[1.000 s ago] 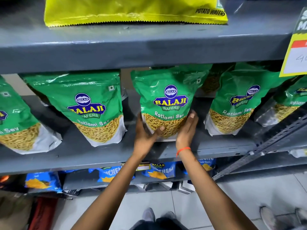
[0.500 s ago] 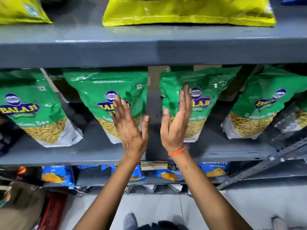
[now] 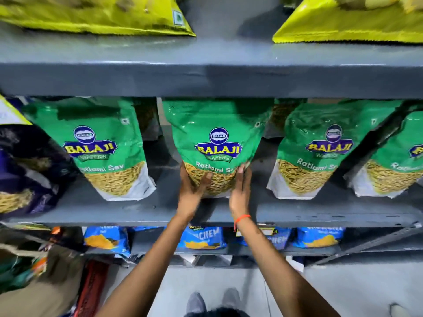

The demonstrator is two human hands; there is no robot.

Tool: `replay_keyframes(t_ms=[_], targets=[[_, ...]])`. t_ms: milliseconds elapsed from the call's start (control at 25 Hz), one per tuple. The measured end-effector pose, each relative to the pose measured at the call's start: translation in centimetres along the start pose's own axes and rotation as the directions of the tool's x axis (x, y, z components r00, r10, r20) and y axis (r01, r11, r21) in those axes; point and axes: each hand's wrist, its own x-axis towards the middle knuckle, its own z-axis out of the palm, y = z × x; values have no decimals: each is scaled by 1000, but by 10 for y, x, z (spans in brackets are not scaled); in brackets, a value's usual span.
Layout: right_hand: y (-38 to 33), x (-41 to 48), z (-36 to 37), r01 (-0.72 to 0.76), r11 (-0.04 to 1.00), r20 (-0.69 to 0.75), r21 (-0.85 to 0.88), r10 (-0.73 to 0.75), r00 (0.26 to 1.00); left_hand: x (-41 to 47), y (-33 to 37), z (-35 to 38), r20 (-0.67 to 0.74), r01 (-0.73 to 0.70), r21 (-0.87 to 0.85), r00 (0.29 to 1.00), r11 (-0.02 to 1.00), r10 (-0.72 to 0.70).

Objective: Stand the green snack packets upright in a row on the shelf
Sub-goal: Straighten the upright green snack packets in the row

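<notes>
Several green Balaji snack packets stand in a row on the grey middle shelf (image 3: 142, 209). The centre packet (image 3: 217, 143) is upright, and both my hands clasp its lower part. My left hand (image 3: 192, 186) grips its bottom left side, thumb across the front. My right hand (image 3: 240, 188) presses its bottom right side, with an orange band on the wrist. Another packet (image 3: 100, 143) stands to the left and leans a little. Two more (image 3: 320, 147) (image 3: 398, 156) stand to the right, tilted left at the top. More green packets show behind the front row.
The upper shelf (image 3: 206, 78) hangs just above the packet tops and carries yellow bags (image 3: 96, 14). A dark packet (image 3: 25, 168) lies at the far left. Blue packets (image 3: 203, 236) fill the lower shelf. A diagonal metal brace (image 3: 366, 243) crosses at lower right. My shoes (image 3: 196, 300) are on the floor.
My hands, raised open in front of the shelf half a second ago, have dropped and closed on the bottom of the centre packet. The view has shifted left along the shelf.
</notes>
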Motion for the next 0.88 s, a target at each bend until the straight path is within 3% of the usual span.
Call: replay_keyframes(t_ms=[160, 280, 400, 480, 640, 800, 880], targets=[[-4, -11, 7, -5, 1000, 10, 7, 5, 1000, -6, 3, -9, -13, 20, 13, 1000, 1000, -20], [-27, -14, 8, 182, 974, -96, -132, -195, 976, -8, 17, -14, -147, -79, 174, 984, 982, 105], [-55, -16, 12, 553, 768, -22, -322, -590, 807, -8, 37, -20, -268, -261, 473, 867, 841, 420], [-71, -19, 28, 668, 678, 64, -307, -685, 725, -6, 51, -24, -257, -339, 574, 790, 746, 557], [-80, -39, 66, 764, 613, 162, -201, -748, 644, -3, 64, -54, -313, -328, 620, 730, 713, 607], [-64, -59, 110, 755, 646, 221, -113, -724, 653, 3, 53, -121, -411, -230, 640, 704, 733, 579], [-46, -69, 137, 685, 715, 261, -138, -641, 721, 7, 42, -159, -423, -184, 627, 735, 757, 529]])
